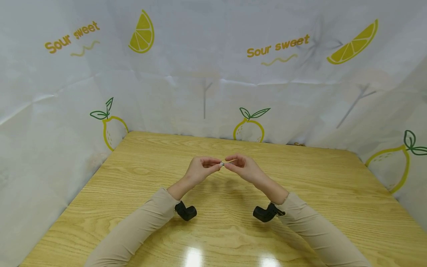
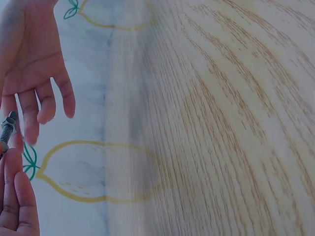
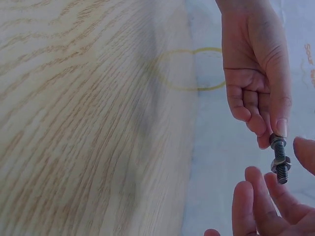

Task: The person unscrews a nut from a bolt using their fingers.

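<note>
A metal bolt (image 3: 280, 150) with a hex nut (image 3: 281, 164) partway along its thread is held above the table. My left hand (image 1: 198, 171) pinches its head end between thumb and fingers, as the right wrist view shows. The threaded end points towards my right hand (image 1: 245, 169). That hand's fingers (image 3: 243, 206) are extended and spread beside the nut, and its thumb stands apart from it. Whether a right fingertip touches the nut from behind, I cannot tell. In the left wrist view, the bolt (image 2: 7, 130) is partly cut off by the frame's left edge.
Below both hands lies a wood-grain table (image 1: 140, 207). A white cloth (image 1: 186, 104) printed with lemons and lettering hangs behind and at the sides. Black wrist mounts (image 1: 186, 212) sit at both sleeve cuffs.
</note>
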### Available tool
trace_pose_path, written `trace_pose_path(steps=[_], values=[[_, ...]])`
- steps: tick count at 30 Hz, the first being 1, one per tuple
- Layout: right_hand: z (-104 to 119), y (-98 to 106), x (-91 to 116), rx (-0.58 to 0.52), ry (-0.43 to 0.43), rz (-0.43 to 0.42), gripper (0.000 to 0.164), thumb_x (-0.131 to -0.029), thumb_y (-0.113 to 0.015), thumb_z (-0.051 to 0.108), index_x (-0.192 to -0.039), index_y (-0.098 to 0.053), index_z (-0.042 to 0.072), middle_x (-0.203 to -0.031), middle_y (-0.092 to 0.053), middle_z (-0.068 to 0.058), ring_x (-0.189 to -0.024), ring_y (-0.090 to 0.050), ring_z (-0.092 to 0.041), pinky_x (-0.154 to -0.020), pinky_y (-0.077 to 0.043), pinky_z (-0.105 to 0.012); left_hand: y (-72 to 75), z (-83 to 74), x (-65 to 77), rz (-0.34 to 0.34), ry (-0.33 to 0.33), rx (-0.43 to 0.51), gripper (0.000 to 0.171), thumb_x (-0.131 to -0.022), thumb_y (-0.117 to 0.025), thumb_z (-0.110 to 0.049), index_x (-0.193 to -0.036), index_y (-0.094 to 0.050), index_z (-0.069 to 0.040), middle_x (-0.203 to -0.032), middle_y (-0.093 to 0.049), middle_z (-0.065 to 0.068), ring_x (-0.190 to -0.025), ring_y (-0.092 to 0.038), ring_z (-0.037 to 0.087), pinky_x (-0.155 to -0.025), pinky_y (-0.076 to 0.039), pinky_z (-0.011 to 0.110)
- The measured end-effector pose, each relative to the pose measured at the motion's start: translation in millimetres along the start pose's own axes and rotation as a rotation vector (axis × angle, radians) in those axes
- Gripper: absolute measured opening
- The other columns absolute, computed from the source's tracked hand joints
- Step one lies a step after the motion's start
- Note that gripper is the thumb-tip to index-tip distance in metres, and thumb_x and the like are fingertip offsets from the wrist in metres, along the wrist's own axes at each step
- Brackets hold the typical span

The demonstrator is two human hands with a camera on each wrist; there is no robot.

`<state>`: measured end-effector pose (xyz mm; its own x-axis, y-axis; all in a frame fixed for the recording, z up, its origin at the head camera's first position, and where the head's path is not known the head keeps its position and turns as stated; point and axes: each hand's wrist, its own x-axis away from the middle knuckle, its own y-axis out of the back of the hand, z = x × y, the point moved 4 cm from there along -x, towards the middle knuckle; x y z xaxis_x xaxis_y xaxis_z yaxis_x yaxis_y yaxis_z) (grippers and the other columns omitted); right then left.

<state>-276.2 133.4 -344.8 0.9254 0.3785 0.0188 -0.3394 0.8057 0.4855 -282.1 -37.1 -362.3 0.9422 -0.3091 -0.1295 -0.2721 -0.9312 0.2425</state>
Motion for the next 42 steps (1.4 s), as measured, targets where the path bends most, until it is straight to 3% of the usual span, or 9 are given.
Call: trace_pose_path(steps=[5,9,13,20,25,28,35,42], values=[[-1.0,-0.1,-0.5,0.005,-0.030,0.007,0.035,-0.097,-0.052,0.028,-0.119,-0.059,0.002,-0.112,-0.066,-0.017,-0.109,-0.058,-0.035,-0.099,-0.043,-0.053,0.7,-0.8,0.3,-0.009,0.010,-0.006,0.027,-0.089,-0.065,-0.020,-0.110,-0.068,-0.003,-0.108,-0.069,0.017,-0.096,-0.066,0.028,-0.085,-0.054,0.039],[-0.8,1.0,-0.6,0.023,0.007,-0.018,0.030,-0.093,-0.059,0.021,-0.117,-0.058,0.003,-0.116,-0.062,-0.017,-0.110,-0.058,-0.032,-0.093,-0.049,-0.044,0.3,-0.5,0.1,-0.011,0.022,0.008,0.027,-0.089,-0.065,-0.019,-0.110,-0.068,-0.002,-0.107,-0.069,0.017,-0.099,-0.065,0.033,-0.087,-0.053,0.044],[0.6,1.0,-0.1,0.030,0.008,-0.025,0.037,-0.091,-0.061,0.025,-0.122,-0.056,0.005,-0.121,-0.060,-0.015,-0.112,-0.056,-0.030,-0.091,-0.050,-0.041,0.2,0.5,-0.6,-0.014,0.030,0.007,0.027,-0.088,-0.065,-0.019,-0.109,-0.068,-0.003,-0.106,-0.069,0.017,-0.100,-0.064,0.036,-0.087,-0.053,0.044],[-2.1,0.2,-2.3,0.024,-0.013,0.009,0.038,-0.097,-0.050,0.031,-0.120,-0.060,0.003,-0.115,-0.066,-0.016,-0.113,-0.057,-0.033,-0.101,-0.043,-0.050,1.4,1.4,-0.6,-0.030,0.041,-0.016,0.025,-0.088,-0.066,-0.021,-0.109,-0.070,-0.007,-0.106,-0.070,0.012,-0.091,-0.067,0.017,-0.083,-0.055,0.033],[-1.5,0.6,-1.5,0.016,0.017,-0.009,0.031,-0.093,-0.059,0.021,-0.117,-0.059,0.003,-0.117,-0.062,-0.017,-0.110,-0.058,-0.031,-0.092,-0.050,-0.042,1.3,1.6,-0.6,-0.026,0.032,0.004,0.024,-0.088,-0.066,-0.018,-0.108,-0.069,-0.005,-0.105,-0.070,0.014,-0.095,-0.067,0.028,-0.086,-0.054,0.041],[-0.4,0.5,-1.2,0.011,0.025,-0.006,0.036,-0.091,-0.062,0.022,-0.120,-0.056,0.002,-0.119,-0.059,-0.017,-0.108,-0.057,-0.029,-0.089,-0.051,-0.040,1.0,1.5,-0.5,-0.023,0.035,0.013,0.025,-0.088,-0.065,-0.017,-0.108,-0.069,-0.004,-0.105,-0.070,0.016,-0.098,-0.065,0.033,-0.088,-0.053,0.044],[-1.4,-0.9,-2.0,0.034,-0.009,0.031,0.042,-0.097,-0.050,0.032,-0.123,-0.057,0.000,-0.113,-0.066,-0.018,-0.109,-0.059,-0.035,-0.098,-0.043,-0.052,1.0,0.4,-0.5,-0.031,0.031,-0.007,0.024,-0.088,-0.065,-0.020,-0.108,-0.070,-0.006,-0.105,-0.070,0.013,-0.092,-0.067,0.022,-0.085,-0.054,0.039],[1.4,-1.7,0.5,-0.015,0.019,-0.004,0.034,-0.092,-0.061,0.020,-0.121,-0.056,0.002,-0.117,-0.061,-0.020,-0.108,-0.059,-0.032,-0.093,-0.049,-0.048,1.1,-0.1,0.9,-0.022,0.024,-0.008,0.027,-0.089,-0.065,-0.020,-0.110,-0.069,-0.004,-0.107,-0.069,0.016,-0.096,-0.066,0.029,-0.086,-0.054,0.041]])
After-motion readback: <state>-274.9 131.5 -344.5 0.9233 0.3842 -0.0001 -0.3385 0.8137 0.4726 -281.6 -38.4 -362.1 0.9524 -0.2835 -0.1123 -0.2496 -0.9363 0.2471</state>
